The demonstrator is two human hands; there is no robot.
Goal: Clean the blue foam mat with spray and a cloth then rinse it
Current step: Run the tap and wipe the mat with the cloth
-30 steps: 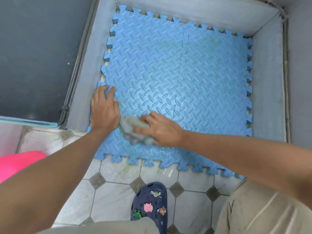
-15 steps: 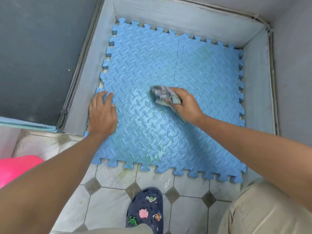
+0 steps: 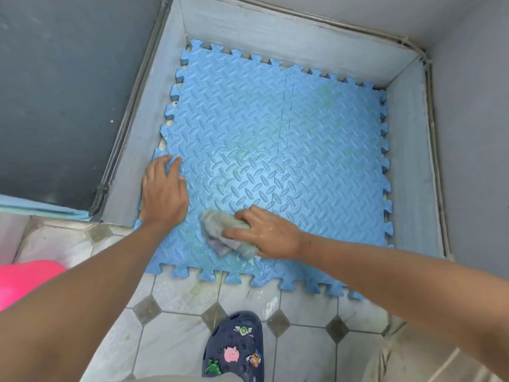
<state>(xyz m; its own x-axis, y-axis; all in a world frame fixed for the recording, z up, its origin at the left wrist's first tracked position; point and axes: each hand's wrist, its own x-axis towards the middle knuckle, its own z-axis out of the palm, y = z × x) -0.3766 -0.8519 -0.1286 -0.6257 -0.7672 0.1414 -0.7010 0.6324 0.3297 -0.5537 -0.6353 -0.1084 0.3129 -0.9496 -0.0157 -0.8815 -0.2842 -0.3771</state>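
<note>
The mat (image 3: 303, 150), blue foam made of interlocked squares with a raised tread pattern, lay flat inside a shallow grey-walled bay (image 3: 407, 166) in the corner of the room. It filled almost the whole floor of the bay, and its toothed far and side edges sat close against the grey walls. Its near edge stuck out of the open side onto the tiles (image 3: 170, 343). Nothing else lay in the bay but the cloth and the two hands on the mat. The left hand (image 3: 164, 193) was spread flat, fingers straight, and pressed down on the mat's left margin, just beside the bay's left wall. The right hand (image 3: 271, 234) lay near the mat's front edge with its fingers curled over a crumpled grey cloth (image 3: 220, 230), holding it against the foam. The cloth was blurred, so how it was folded could not be made out. It sat just right of the left wrist, apart from it. Pale greenish smears showed on the foam around the cloth and, fainter, toward the far right corner. On the tiles in front of the mat stood a dark blue clog (image 3: 234, 346) with small charms. A bright pink object (image 3: 24, 279) showed at the left edge, perhaps a tub, though too little was visible to tell. A beige trouser knee (image 3: 413, 359) filled the lower right.
</note>
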